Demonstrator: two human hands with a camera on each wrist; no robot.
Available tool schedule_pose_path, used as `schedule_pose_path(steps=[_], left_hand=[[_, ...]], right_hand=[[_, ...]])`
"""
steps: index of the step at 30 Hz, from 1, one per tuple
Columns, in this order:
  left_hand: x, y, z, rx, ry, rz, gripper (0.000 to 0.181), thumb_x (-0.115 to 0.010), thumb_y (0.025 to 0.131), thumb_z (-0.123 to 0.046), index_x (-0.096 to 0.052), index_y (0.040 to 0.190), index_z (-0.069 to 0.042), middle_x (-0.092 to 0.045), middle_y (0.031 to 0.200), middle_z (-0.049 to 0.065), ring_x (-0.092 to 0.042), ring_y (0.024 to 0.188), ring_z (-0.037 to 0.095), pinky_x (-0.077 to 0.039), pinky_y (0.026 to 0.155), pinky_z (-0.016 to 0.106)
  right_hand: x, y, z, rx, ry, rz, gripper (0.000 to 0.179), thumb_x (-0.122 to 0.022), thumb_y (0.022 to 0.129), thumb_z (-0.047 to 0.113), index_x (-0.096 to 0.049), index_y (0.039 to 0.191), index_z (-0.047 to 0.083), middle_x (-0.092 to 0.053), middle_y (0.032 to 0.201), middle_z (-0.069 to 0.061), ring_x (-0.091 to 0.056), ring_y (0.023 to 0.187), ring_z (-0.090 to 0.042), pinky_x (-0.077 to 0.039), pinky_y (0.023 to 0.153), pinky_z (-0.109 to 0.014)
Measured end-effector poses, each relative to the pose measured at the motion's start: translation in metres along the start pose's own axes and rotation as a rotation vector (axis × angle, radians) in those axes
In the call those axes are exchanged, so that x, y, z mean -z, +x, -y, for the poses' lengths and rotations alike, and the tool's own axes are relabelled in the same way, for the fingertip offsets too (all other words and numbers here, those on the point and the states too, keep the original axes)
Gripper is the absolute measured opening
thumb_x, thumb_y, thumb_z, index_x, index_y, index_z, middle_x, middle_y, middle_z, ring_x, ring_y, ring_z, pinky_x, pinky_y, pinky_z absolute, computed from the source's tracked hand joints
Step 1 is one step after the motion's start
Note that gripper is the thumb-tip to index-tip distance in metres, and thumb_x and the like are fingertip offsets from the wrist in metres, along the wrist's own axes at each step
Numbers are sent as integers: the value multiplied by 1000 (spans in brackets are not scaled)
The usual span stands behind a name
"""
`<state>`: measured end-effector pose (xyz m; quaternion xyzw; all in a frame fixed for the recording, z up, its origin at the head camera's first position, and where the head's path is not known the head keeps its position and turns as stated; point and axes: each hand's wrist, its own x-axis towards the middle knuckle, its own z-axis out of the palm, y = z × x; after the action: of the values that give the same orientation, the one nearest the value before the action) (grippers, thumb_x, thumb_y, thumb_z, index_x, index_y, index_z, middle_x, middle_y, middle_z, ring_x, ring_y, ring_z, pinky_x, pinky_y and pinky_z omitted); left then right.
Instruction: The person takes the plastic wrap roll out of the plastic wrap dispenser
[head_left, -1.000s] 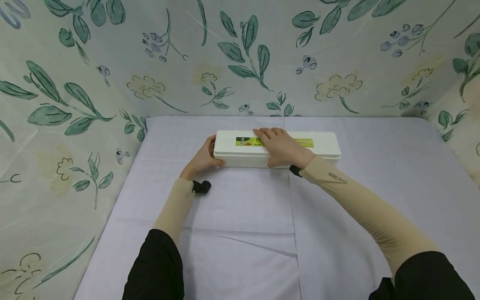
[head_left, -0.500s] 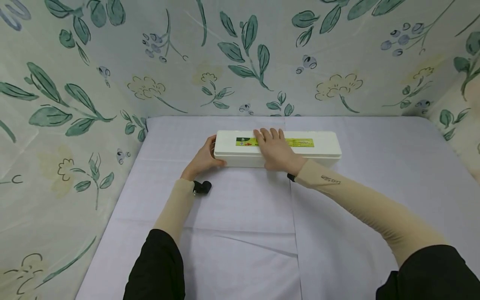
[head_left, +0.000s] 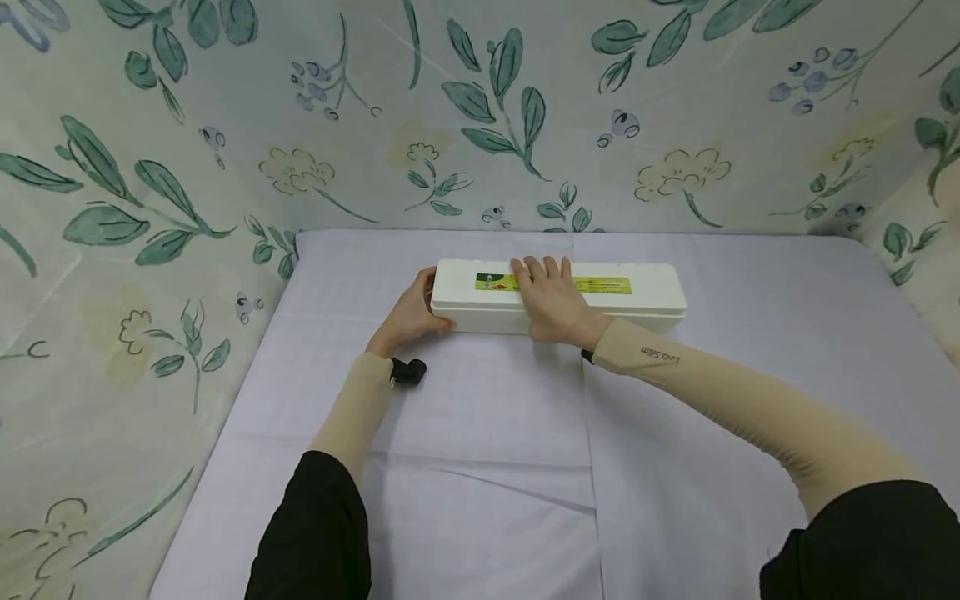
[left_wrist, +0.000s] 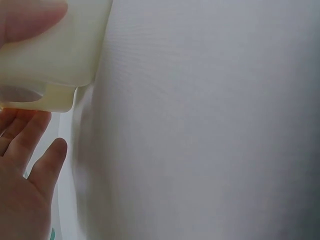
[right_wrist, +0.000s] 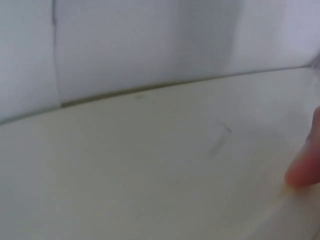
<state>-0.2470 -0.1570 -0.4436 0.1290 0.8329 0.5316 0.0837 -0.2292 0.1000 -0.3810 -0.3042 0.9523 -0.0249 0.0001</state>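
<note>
A long white lidded plastic box (head_left: 648,287) lies crosswise near the far side of the table, its lid on. Along the top runs a yellow-green label (head_left: 606,285), partly covered by a hand. My left hand (head_left: 407,318) grips the box's left end, thumb on the front wall and fingers round the end. My right hand (head_left: 557,307) lies across the lid left of its middle, fingertips at the far edge. In the right wrist view its thumb (right_wrist: 305,167) touches the box's front wall. The box's contents are hidden.
A white cloth (head_left: 480,417) with fold creases covers the table. Behind and at the sides hangs a leaf-patterned curtain (head_left: 420,108). A black wrist camera (head_left: 408,372) sits at the left wrist.
My right hand has shifted slightly left on the lid and turned, with its fingers pointing more straight ahead. The left hand keeps its grip, and the box stays in place.
</note>
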Motion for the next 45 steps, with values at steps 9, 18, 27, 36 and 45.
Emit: schedule_pose_path(steps=[9,18,27,36,45], left_hand=[[2,-4,-19,-11,12,16,101,-80,65,7,-21,147,2,-34,146,22,-32,136,35,-22,112,40],[0,1,-2,4,24,0,103,-82,64,5,-22,147,-1,-35,147,16,-33,135,30,-24,112,38],[0,1,1,20,2,17,104,-81,65,5,-19,149,-3,-33,149,15,-30,137,30,-22,112,40],[1,2,1,13,-2,4,104,-81,65,5,-20,148,-3,-33,149,15,-30,137,30,-22,112,39],[2,2,-1,-23,25,-7,104,-82,62,6,-23,146,0,-37,146,17,-34,135,31,-24,111,39]], right_hand=[[2,1,-3,-13,21,28,86,-67,72,7,-23,145,-5,-30,143,-30,-29,128,-52,-14,105,-67],[9,1,-2,1,-9,104,102,-78,71,16,-15,149,-4,-26,145,-30,-26,130,-51,-14,106,-66],[21,1,-4,44,11,176,99,-76,75,11,-13,151,-3,-26,144,-32,-28,128,-53,-19,104,-67],[16,6,9,-49,-66,159,96,-76,75,13,-17,150,-2,-28,143,-33,-29,128,-54,-20,105,-64],[-2,4,17,-101,-64,7,91,-75,71,7,-24,145,-6,-27,141,-38,-27,127,-58,-17,104,-68]])
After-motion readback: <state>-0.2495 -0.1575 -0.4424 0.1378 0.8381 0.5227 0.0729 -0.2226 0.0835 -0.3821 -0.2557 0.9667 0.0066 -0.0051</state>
